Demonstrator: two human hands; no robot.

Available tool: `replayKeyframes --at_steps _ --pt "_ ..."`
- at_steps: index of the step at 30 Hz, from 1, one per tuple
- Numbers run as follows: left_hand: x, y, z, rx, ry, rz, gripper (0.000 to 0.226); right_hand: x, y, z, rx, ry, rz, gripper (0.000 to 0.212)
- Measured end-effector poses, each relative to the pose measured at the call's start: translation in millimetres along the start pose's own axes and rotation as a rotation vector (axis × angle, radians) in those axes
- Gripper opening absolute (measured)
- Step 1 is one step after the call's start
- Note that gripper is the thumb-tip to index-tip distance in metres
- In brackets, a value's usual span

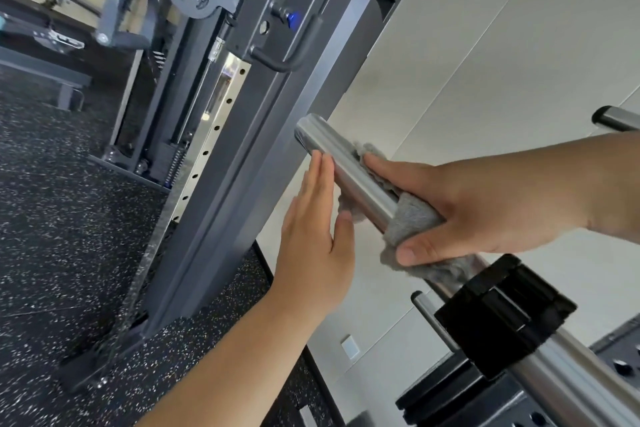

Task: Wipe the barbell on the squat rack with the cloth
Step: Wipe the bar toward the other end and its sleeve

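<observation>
The barbell's chrome sleeve (341,156) runs from the frame's middle down to the lower right, its free end pointing up-left. A grey cloth (414,218) is wrapped around the sleeve, and my right hand (460,208) is closed over cloth and bar together. My left hand (317,239) is flat with fingers straight, its fingertips resting against the near side of the sleeve close to the end. A black collar (502,315) sits on the bar below the cloth.
A dark grey rack upright (263,135) with a perforated steel strip stands left of the bar end. A cable pulley and handle (128,10) hang at upper left. Speckled rubber floor (69,218) lies below, a pale wall (485,62) behind, another chrome peg (616,118) at right.
</observation>
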State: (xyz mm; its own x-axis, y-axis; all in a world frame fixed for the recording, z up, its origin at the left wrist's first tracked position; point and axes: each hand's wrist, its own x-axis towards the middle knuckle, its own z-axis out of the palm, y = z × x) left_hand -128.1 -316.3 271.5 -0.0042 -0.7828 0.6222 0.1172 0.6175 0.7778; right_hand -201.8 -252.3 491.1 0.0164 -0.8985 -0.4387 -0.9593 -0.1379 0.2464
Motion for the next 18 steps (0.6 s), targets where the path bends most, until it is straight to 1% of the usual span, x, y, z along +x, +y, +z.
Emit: replayKeyframes --at_steps 2,3,4,5,6,7,8,9,10,11,14,15,16,17,18 --pt "4 -1 -4 0.040 -0.022 0.010 0.071 -10 0 1 -0.010 -0.070 0.046 0.126" --pt "7 -1 -6 0.059 -0.034 0.017 0.069 -8 -3 2 0.016 -0.065 0.059 0.128" --pt "11 -1 -8 0.075 -0.043 0.026 0.067 -1 -4 4 0.047 -0.016 0.049 0.127" --pt "14 -1 -11 0.087 -0.051 0.038 0.064 9 -4 6 0.086 0.074 0.026 0.119" --pt "18 -1 -13 0.092 -0.059 0.053 0.062 20 -5 8 0.128 0.158 0.005 0.105" --pt "22 0 -14 0.087 -0.065 0.068 0.061 30 -5 10 0.189 0.214 -0.020 0.086" --pt "25 1 -16 0.079 -0.068 0.080 0.059 36 -6 9 0.229 0.244 -0.035 0.074" --pt "27 1 -17 0.073 -0.070 0.090 0.058 40 -6 6 0.222 0.261 -0.041 0.068" --pt "29 1 -17 0.073 -0.073 0.096 0.058 39 -7 4 0.187 0.265 -0.043 0.069" --pt "30 0 -18 0.075 -0.074 0.098 0.057 36 -7 1 0.156 0.239 -0.048 0.075" --pt "30 -5 -20 0.048 -0.038 0.069 0.060 15 -1 3 0.114 0.036 -0.007 0.113" --pt "30 -6 -21 0.019 -0.013 0.045 0.063 7 3 8 0.021 0.031 0.011 0.120" --pt "29 -7 -21 -0.013 0.013 0.014 0.067 1 3 10 -0.088 0.067 0.025 0.123" --pt "30 -6 -20 -0.051 0.029 -0.025 0.071 -4 2 10 -0.114 0.077 0.043 0.124" --pt "31 -5 -19 -0.089 0.036 -0.063 0.076 -6 0 8 -0.028 0.028 0.047 0.122"
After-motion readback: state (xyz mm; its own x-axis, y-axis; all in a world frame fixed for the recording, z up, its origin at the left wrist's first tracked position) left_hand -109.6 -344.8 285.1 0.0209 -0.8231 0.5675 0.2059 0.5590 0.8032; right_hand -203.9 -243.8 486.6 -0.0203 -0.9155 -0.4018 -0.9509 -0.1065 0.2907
